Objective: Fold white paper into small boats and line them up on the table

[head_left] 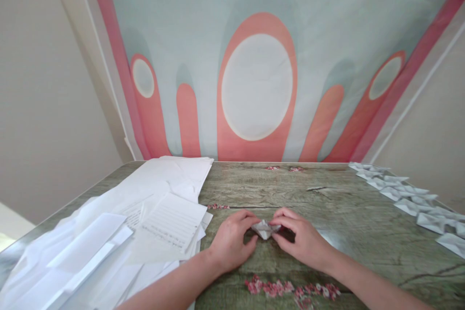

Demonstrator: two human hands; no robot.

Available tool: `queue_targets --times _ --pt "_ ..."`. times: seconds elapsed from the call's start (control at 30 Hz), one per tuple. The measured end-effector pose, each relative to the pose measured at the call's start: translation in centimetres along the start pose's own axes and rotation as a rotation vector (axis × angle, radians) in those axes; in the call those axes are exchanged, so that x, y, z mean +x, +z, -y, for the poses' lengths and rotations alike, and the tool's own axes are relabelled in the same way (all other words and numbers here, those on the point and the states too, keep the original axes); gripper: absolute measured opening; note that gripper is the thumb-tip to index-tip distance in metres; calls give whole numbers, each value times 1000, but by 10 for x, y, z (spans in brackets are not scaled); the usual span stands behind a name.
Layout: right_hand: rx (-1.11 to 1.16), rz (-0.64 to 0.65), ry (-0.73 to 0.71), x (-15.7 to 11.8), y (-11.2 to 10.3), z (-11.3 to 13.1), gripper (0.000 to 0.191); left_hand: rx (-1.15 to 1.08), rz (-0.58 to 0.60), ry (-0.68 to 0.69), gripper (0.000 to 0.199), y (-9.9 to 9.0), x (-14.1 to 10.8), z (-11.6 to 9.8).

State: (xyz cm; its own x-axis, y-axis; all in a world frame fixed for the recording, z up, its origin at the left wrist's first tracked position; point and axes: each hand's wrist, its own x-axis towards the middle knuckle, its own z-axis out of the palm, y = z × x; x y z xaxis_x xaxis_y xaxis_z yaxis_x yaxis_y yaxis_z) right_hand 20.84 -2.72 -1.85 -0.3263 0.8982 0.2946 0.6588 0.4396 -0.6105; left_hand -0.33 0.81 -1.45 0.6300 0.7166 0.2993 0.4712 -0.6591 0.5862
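A small folded paper boat [265,230] is held just over the middle of the table. My left hand [235,237] pinches its left end between thumb and fingers. On the other side, my right hand [300,237] pinches the right end the same way. The boat's pointed middle shows between the two hands, while its tips are partly covered by my fingers. Near my left forearm lies a lined sheet with handwriting [172,223], on top of other loose paper.
A spread pile of white paper [170,169] covers the table's left side. Several folded paper boats [407,207] stand in rows along the right edge. The wood-patterned table [247,184] bears pink flower prints and meets a wall hanging [257,87] at the back.
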Motion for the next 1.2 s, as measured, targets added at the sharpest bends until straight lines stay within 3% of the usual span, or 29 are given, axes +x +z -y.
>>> queue_targets --times 0.2,0.5,0.7,1.2 --pt "-65 31 -129 -1 -3 -3 20 31 65 74 35 -13 1 6" --pt "-88 60 -191 0 -4 -6 10 103 128 175 28 -23 4 5" --pt "-74 80 -201 1 -4 -9 14 202 135 205 12 -23 4 5" --pt "12 179 -202 4 -9 -12 19 216 176 206 18 -19 8 12"
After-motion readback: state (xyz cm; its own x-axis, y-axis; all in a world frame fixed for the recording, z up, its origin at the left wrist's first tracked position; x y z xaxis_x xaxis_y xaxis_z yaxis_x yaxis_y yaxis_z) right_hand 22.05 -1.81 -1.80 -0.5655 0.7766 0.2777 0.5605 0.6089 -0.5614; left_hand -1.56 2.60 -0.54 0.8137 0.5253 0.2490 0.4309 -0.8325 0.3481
